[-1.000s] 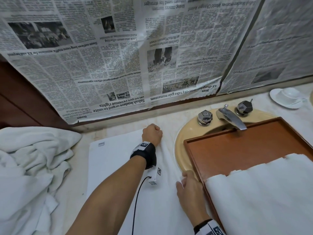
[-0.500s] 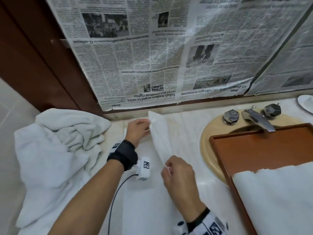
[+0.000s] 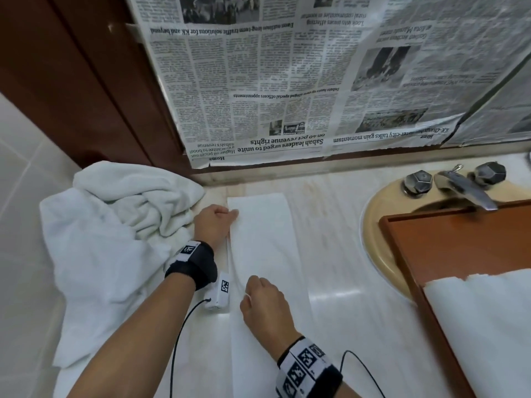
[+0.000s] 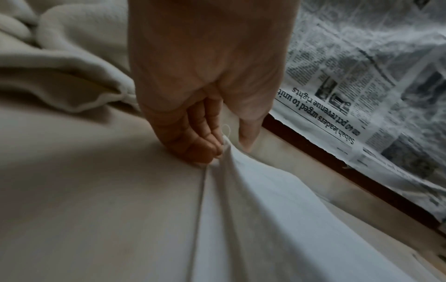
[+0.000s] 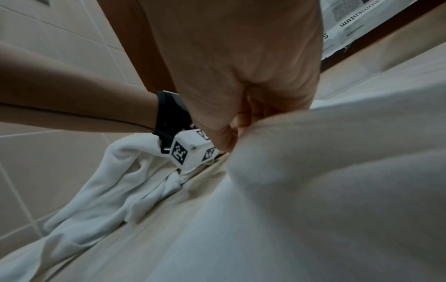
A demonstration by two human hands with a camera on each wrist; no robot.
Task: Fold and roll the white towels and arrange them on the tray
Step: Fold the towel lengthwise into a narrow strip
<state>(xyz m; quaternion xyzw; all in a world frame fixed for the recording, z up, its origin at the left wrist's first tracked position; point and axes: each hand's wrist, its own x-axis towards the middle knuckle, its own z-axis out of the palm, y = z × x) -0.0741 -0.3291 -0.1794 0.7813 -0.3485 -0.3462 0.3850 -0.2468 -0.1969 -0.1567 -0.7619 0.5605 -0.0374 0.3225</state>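
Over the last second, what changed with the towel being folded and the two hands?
Both hands carried the towel's right edge leftward, folding the flat towel into a narrow strip. The left hand now pinches its far left corner, and the right hand grips the left edge nearer the person. The crumpled towels, the tray and the towels on it stayed put.

towel (image 3: 267, 254) white | tray (image 3: 459, 242) reddish-brown | basin (image 3: 373, 225) beige (glossy)

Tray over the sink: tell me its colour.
Reddish-brown wood, plain and unpatterned; the tray shows best in the head view.
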